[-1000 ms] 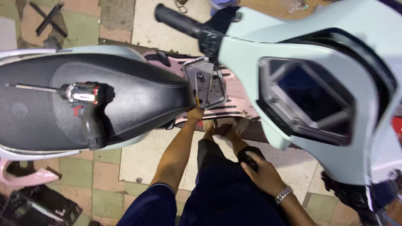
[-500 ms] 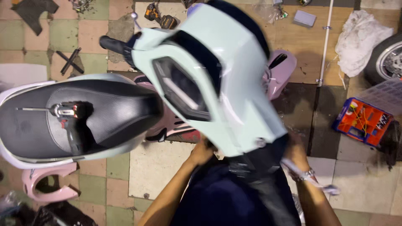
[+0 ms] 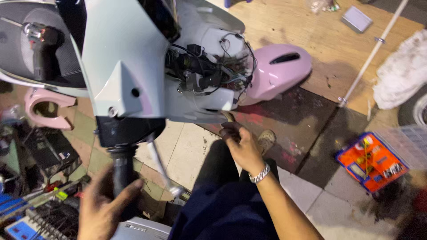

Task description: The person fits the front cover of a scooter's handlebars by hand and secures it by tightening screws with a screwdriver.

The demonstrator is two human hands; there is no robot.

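A pale blue scooter front panel (image 3: 120, 62) fills the upper left, with its back side showing a tangle of black wiring (image 3: 204, 71). A black handlebar grip (image 3: 121, 166) points down from it, beside a thin silver brake lever (image 3: 158, 166). My left hand (image 3: 104, 209), blurred, wraps loosely around the lower end of the grip. My right hand (image 3: 240, 144), with a metal bracelet on the wrist, curls its fingers on the panel's lower edge. My dark trouser legs are below.
A pink fender (image 3: 275, 66) lies on a wooden board. A cordless drill (image 3: 42, 40) rests on the black seat at top left, with a pink ring-shaped part (image 3: 44, 106) below. An orange package (image 3: 371, 160), white cloth (image 3: 400, 75), white pole (image 3: 369, 58) and tools (image 3: 31, 213) surround me.
The front panel has swung round and tilted, so its wiring side now faces me. My left hand has moved out to the handlebar grip; my right hand stays under the panel.
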